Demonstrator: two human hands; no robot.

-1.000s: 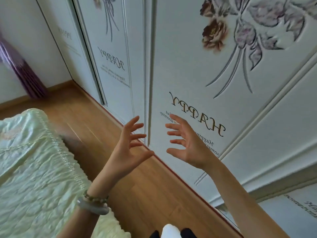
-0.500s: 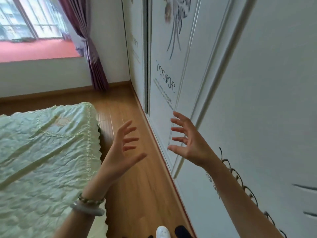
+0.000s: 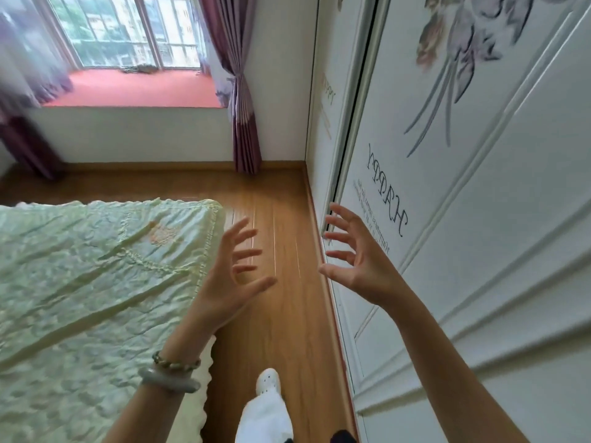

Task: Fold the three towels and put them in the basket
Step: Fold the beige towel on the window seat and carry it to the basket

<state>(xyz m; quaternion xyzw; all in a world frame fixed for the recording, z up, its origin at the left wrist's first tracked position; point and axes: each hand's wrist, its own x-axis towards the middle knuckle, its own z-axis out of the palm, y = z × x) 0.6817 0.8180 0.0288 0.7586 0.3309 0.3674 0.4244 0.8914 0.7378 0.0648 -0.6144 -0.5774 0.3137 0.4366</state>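
No towel and no basket are in view. My left hand [image 3: 232,276] is raised in front of me with its fingers spread, holding nothing, over the floor by the bed's corner. Two bracelets sit on its wrist. My right hand [image 3: 355,255] is raised beside it, fingers spread and empty, close to the white wardrobe door [image 3: 447,251]. The two palms face each other, about a hand's width apart.
A bed with a pale green quilt [image 3: 89,282] fills the left. A strip of wooden floor [image 3: 287,314] runs between bed and wardrobe toward a window seat [image 3: 128,87] and purple curtain [image 3: 243,91]. My white shoe [image 3: 268,380] steps on the floor.
The view has swung left from the wardrobe doors toward the bed, floor and window. Both hands stay raised and spread in the same pose. A foot has stepped forward.
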